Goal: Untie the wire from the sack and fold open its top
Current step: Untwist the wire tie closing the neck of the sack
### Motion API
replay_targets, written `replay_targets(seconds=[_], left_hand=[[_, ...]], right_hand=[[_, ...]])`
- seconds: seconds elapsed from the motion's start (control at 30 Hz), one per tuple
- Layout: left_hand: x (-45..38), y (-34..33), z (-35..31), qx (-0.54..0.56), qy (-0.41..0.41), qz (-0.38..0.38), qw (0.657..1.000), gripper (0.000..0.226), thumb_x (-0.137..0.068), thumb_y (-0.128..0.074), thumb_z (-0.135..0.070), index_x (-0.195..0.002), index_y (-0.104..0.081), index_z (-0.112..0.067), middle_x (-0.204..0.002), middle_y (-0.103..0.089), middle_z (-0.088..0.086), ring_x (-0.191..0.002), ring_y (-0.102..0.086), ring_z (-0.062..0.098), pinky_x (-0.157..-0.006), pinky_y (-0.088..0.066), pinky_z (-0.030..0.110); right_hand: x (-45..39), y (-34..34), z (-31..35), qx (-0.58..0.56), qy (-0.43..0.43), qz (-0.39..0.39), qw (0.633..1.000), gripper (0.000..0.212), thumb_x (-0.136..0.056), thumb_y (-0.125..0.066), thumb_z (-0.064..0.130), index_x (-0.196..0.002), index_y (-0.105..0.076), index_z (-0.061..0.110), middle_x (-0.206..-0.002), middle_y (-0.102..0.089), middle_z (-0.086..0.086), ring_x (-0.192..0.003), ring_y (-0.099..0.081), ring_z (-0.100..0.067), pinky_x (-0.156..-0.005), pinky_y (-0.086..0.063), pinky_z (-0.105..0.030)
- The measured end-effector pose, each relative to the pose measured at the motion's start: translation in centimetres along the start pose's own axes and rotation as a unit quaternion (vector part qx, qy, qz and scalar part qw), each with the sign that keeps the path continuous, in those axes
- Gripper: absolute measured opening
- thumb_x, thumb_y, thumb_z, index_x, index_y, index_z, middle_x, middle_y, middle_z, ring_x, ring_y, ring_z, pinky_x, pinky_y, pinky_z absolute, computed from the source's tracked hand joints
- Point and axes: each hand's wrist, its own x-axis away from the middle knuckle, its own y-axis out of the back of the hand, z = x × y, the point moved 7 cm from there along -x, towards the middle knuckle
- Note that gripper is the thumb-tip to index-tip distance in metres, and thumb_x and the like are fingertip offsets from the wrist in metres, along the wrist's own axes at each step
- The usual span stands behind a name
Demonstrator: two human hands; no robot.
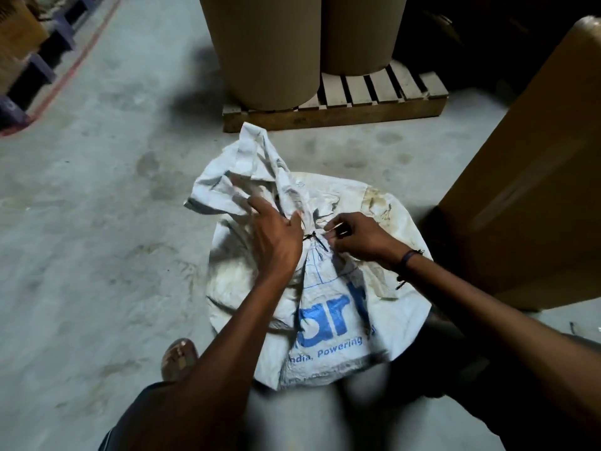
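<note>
A full white woven sack [328, 317] with blue print stands on the concrete floor in front of me. Its top is bunched into a neck, and the loose flap [247, 170] of the top sticks up and to the left. A thin dark wire [317, 239] is wound around the neck. My left hand [276, 236] rests against the left side of the neck, fingers spread on the cloth. My right hand [357, 236] is on the right side, and its fingertips pinch the wire's end.
A wooden pallet [374, 102] with two big brown paper rolls [270, 50] stands just behind the sack. A tall cardboard box [533, 177] is close on the right. My sandalled foot [179, 359] is left of the sack. Bare floor lies to the left.
</note>
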Motion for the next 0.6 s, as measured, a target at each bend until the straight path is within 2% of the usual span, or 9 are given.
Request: replay_targets(seconds=[0.07,0.1,0.13,0.23,0.33,0.4,0.5,0.6], left_hand=[[0.2,-0.6,-0.6,-0.005,-0.051,0.042,0.998,0.035,-0.097,-0.063,-0.013,-0.125,-0.043,-0.009,-0.100,-0.069,0.012,-0.090,-0.070,0.030,-0.073,-0.053,0.037],[0.3,-1.0,-0.8,-0.004,-0.075,0.073,0.995,0.023,-0.096,-0.060,-0.007,-0.117,-0.053,-0.011,-0.107,-0.062,0.012,-0.093,-0.067,0.027,-0.076,-0.053,0.035],[0.4,-1.5,-1.0,-0.007,-0.098,0.110,0.989,0.021,-0.095,-0.058,-0.002,-0.113,-0.062,-0.014,-0.113,-0.055,0.011,-0.097,-0.065,0.024,-0.082,-0.053,0.032],[1.1,-2.6,-1.1,-0.037,-0.153,0.199,0.967,0.037,-0.096,-0.055,0.004,-0.115,-0.076,-0.020,-0.120,-0.042,0.005,-0.102,-0.055,0.015,-0.092,-0.048,0.021],[1.3,-2.5,-0.9,-0.072,-0.183,0.205,0.959,0.046,-0.096,-0.053,0.009,-0.133,-0.069,-0.014,-0.118,-0.037,0.000,-0.104,-0.052,0.014,-0.095,-0.040,0.013],[1.2,-2.2,-0.6,-0.088,-0.181,0.195,0.960,0.053,-0.094,-0.055,0.010,-0.141,-0.063,-0.013,-0.119,-0.038,0.001,-0.108,-0.054,0.017,-0.096,-0.044,0.019],[1.1,-1.8,-0.8,-0.095,-0.197,0.197,0.956,0.062,-0.087,-0.055,0.015,-0.143,-0.060,-0.012,-0.123,-0.044,0.007,-0.108,-0.057,0.023,-0.100,-0.049,0.028],[1.3,-1.7,-1.0,-0.118,-0.231,0.187,0.947,0.057,-0.088,-0.053,0.013,-0.141,-0.063,-0.008,-0.124,-0.051,0.010,-0.109,-0.059,0.026,-0.095,-0.045,0.026]], right_hand=[[0.4,0.0,-0.9,-0.046,-0.017,0.023,0.999,0.032,-0.091,-0.059,-0.013,-0.119,-0.069,-0.001,-0.111,-0.071,-0.013,-0.099,-0.065,-0.021,-0.087,-0.056,-0.033],[0.5,0.1,-1.1,-0.075,-0.018,0.027,0.997,0.032,-0.093,-0.059,-0.014,-0.122,-0.068,-0.004,-0.113,-0.070,-0.017,-0.099,-0.064,-0.020,-0.084,-0.056,-0.029],[0.5,0.2,-1.3,-0.096,-0.019,0.027,0.995,0.032,-0.094,-0.059,-0.013,-0.123,-0.067,-0.005,-0.116,-0.071,-0.021,-0.098,-0.064,-0.020,-0.081,-0.055,-0.027],[0.3,0.3,-1.6,-0.112,-0.018,0.021,0.993,0.028,-0.094,-0.066,-0.002,-0.121,-0.070,0.001,-0.115,-0.073,-0.025,-0.091,-0.064,-0.022,-0.083,-0.052,-0.036],[0.2,-0.4,-1.3,-0.073,-0.023,0.016,0.997,0.026,-0.089,-0.078,0.010,-0.115,-0.073,0.008,-0.101,-0.078,-0.018,-0.083,-0.067,-0.020,-0.084,-0.056,-0.043],[0.1,-0.8,-0.8,-0.023,-0.014,-0.009,1.000,0.021,-0.084,-0.082,0.015,-0.104,-0.077,0.009,-0.094,-0.079,-0.011,-0.079,-0.068,-0.015,-0.082,-0.057,-0.038],[0.4,-1.2,0.0,0.042,0.004,-0.059,0.997,0.012,-0.081,-0.081,0.015,-0.090,-0.078,0.008,-0.087,-0.077,-0.005,-0.077,-0.066,-0.013,-0.073,-0.050,-0.027],[0.6,-1.6,0.1,0.049,0.000,-0.057,0.997,0.008,-0.082,-0.078,0.009,-0.088,-0.079,0.004,-0.081,-0.074,-0.005,-0.073,-0.064,-0.011,-0.064,-0.045,-0.021]])
